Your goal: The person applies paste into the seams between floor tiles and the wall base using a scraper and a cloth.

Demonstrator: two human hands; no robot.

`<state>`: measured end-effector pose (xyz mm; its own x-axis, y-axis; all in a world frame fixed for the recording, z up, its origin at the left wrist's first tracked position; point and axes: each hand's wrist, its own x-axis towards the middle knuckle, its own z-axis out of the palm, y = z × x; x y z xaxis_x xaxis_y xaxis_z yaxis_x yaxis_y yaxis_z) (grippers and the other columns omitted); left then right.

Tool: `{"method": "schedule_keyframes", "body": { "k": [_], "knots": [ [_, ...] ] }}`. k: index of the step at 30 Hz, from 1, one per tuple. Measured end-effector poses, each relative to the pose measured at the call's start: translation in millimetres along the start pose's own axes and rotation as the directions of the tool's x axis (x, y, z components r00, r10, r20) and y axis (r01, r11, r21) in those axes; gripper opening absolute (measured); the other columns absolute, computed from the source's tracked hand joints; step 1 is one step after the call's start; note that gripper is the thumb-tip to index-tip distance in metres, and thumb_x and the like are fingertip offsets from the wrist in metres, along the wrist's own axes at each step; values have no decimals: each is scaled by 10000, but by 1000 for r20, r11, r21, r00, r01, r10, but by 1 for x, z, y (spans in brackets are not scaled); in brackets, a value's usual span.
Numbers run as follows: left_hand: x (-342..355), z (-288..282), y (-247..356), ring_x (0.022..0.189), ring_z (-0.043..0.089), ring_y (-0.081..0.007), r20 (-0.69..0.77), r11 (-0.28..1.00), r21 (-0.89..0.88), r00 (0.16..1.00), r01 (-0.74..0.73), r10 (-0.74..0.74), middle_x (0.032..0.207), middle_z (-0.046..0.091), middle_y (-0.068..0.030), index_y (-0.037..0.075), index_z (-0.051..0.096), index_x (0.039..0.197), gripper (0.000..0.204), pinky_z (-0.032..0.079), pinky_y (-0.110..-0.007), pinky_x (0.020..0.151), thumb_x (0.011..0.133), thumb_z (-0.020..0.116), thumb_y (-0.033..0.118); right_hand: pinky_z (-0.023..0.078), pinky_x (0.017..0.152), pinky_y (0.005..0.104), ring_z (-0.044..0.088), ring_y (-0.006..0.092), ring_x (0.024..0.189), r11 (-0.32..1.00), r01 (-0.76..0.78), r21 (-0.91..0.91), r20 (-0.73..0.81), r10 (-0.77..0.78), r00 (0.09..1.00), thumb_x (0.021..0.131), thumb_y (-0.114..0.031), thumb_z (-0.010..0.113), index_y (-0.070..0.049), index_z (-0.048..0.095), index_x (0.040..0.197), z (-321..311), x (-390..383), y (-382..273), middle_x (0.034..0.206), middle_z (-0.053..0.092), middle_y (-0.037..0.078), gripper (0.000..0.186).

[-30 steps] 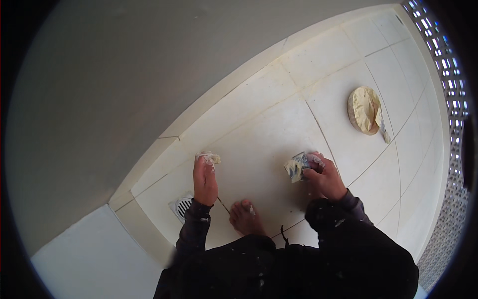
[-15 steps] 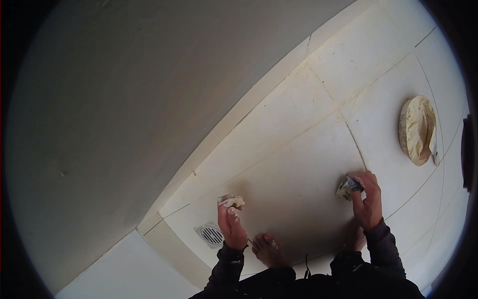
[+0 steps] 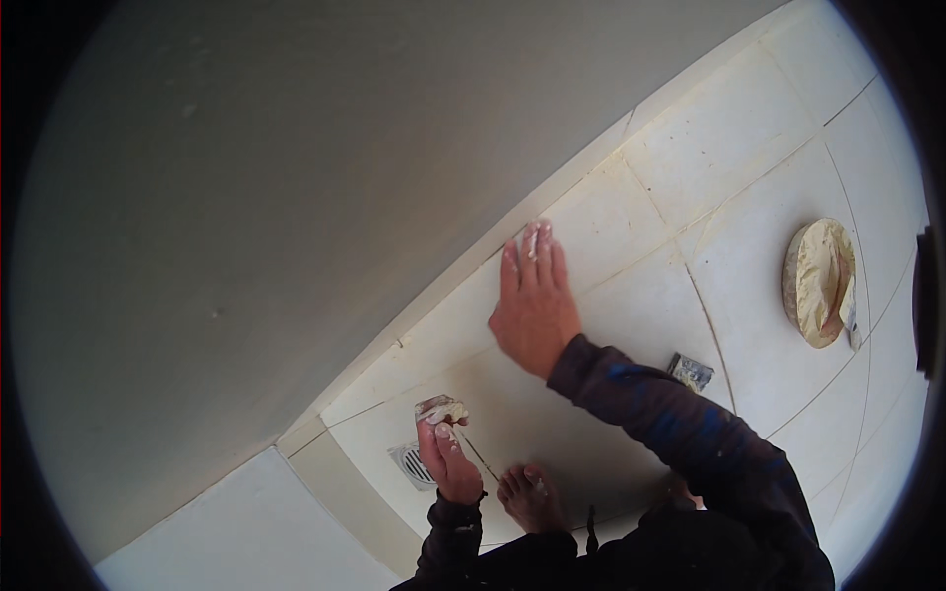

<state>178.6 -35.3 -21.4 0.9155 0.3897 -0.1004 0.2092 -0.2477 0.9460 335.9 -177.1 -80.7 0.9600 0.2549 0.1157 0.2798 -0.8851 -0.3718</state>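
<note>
Fingers of the left hand (image 3: 453, 467) curl closed round a pale, pasty lump (image 3: 448, 411), perhaps keeping it off the floor (image 3: 744, 212); the right hand (image 3: 537, 320) stretches out flat, fingers slightly parted, seemingly empty, contact unclear; a smeared block (image 3: 692, 371) lies by its sleeve (image 3: 680, 424), probably leaving that hand free; rightmost, a crumpled bag (image 3: 816, 286)

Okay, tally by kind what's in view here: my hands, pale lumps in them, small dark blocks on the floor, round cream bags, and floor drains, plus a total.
Hands: 2 (left hand, right hand)
Pale lump: 1
Dark block: 1
Cream bag: 1
Floor drain: 1
Total: 6
</note>
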Motion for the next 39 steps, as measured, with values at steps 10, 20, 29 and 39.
{"method": "schedule_keyframes", "body": {
  "k": [10,20,29,39],
  "knots": [
    [47,27,50,955,552,-221,206,946,185,952,-265,226,1142,557,-146,-36,557,1196,351,450,-366,829,1024,509,266,508,966,427,660,328,1034,682,111,723,203,-364,909,829,-56,657,-26,646,1193,-78,-88,52,1053,686,136,366],
    [132,177,72,1127,541,-273,764,-36,580,529,-814,369,1212,603,-142,-5,585,1315,448,424,-402,913,886,616,122,533,775,438,650,376,852,687,-374,623,308,224,925,818,43,610,-38,690,1116,-156,-213,160,909,677,168,319],
    [182,249,46,1224,479,-190,908,-581,418,330,-698,258,1237,590,-7,85,639,1244,302,387,-355,965,987,528,197,535,776,430,651,376,848,604,-335,723,192,291,937,816,56,612,-34,686,1122,-175,-210,175,919,686,161,327],
    [176,216,46,1356,376,-176,935,-779,170,349,-603,-67,1425,487,11,94,488,1477,484,318,-349,1093,1006,476,205,551,807,414,679,388,892,574,-401,714,219,361,906,840,49,610,-2,669,1101,-180,-218,189,985,708,188,272]
  ]
}}
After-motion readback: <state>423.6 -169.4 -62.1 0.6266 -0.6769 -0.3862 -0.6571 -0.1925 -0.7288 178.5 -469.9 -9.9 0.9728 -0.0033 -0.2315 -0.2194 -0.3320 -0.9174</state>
